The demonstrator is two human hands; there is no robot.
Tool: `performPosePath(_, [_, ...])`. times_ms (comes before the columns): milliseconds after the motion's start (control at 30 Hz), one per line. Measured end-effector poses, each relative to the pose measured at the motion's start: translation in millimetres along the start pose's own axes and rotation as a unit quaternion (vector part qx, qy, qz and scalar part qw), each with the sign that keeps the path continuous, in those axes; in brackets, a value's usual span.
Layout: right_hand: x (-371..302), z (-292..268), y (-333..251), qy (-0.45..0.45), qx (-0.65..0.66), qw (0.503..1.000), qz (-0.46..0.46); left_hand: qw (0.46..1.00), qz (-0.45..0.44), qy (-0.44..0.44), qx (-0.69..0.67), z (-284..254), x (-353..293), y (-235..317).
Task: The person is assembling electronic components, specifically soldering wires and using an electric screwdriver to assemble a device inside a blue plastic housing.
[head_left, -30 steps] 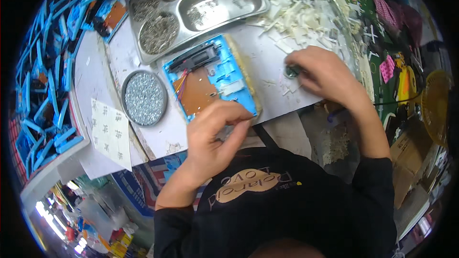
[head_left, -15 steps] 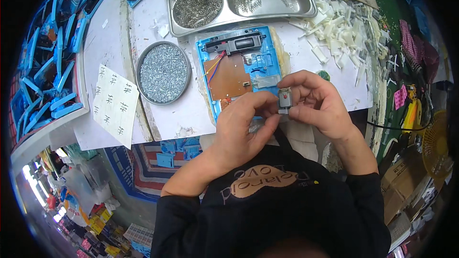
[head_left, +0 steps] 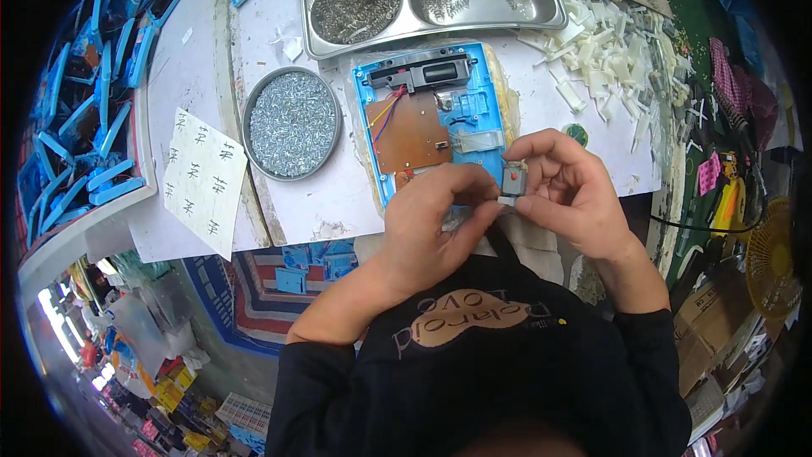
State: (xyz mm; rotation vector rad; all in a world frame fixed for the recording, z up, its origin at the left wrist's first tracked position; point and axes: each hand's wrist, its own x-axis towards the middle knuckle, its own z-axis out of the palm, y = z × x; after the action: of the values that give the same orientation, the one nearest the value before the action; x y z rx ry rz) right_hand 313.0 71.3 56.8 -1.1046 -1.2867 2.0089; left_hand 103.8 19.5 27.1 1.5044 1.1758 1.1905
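Observation:
Between my hands is a small grey boxy part [head_left: 513,178] with a reddish spot on its face. My right hand [head_left: 579,195] pinches it from the right with thumb and forefinger. From the left, the closed thumb and fingers of my left hand [head_left: 436,224] meet its lower end; what lies inside that pinch is partly hidden. Just beyond my hands lies an open blue plastic casing [head_left: 486,97] on a padded wrap. Inside it are a brown circuit board [head_left: 410,140], a black module [head_left: 436,74] along the far edge, and thin red, yellow and blue wires.
A round dish of small screws [head_left: 292,123] stands left of the casing, beside a handwritten paper sheet [head_left: 203,182]. Behind is a metal compartment tray [head_left: 486,25] of springs. White plastic pieces [head_left: 605,59] are heaped at right. Blue casings [head_left: 101,118] fill a bin at left.
The view has shifted slightly. My right hand and the grey part have moved a little to the right, and the part is turned slightly; both hands keep their pinch.

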Motion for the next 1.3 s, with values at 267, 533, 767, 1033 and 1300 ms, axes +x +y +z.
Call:
performPosePath(267, [-1.7, 3.8, 17.4, 0.030, -0.081, 0.987, -0.137, 0.997, -0.007, 0.035, -0.068, 4.2, -3.8, -5.9])
performPosePath(533, [11.2, -9.5, 8.4, 0.005, -0.327, 0.879, -0.348, 0.985, 0.155, 0.001, 0.080, -8.0, 10.0, 1.7])
performPosePath(767, [15.4, -4.8, 1.5, 0.009, -0.391, 0.814, -0.429, 0.991, 0.123, 0.002, 0.057, -13.7, 11.5, 1.7])
performPosePath(1033, [10.2, 6.3, 2.8, 0.021, -0.385, 0.829, -0.405, 0.980, 0.131, 0.009, 0.148, -12.8, 6.5, -0.1])
performPosePath(1300, [6.5, -1.6, -1.6, 0.029, -0.413, 0.823, -0.389, 0.985, 0.109, 0.037, 0.130, -7.3, 3.1, -8.3])
